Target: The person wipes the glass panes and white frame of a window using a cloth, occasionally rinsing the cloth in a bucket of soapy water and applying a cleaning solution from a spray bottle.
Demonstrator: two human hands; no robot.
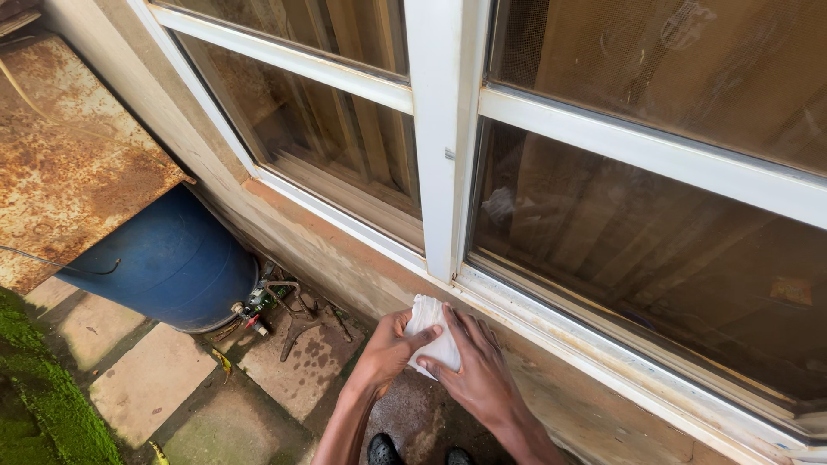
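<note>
- Head view: both hands are low in the middle, just under the bottom corner of the white window frame [445, 129].
- The left hand [385, 351] is closed around a small white cloth [432, 334]; its thumb lies across the front of the cloth.
- The right hand [474, 372] holds the same cloth from the other side, with the fingers stretched along it and pressing it.
- The cloth is folded and sits between the two hands, near the concrete sill [345, 275] under the window; I cannot tell if it touches the sill.
- To the left a blue barrel [168, 263] lies on its side under a rusty metal sheet [69, 155].
- Small scrap pieces [284, 310] lie on the paving slabs [151, 379] beside the barrel.
- Green moss [39, 387] grows at the left edge.
- Two dark shoes [413, 450] show at the bottom.
</note>
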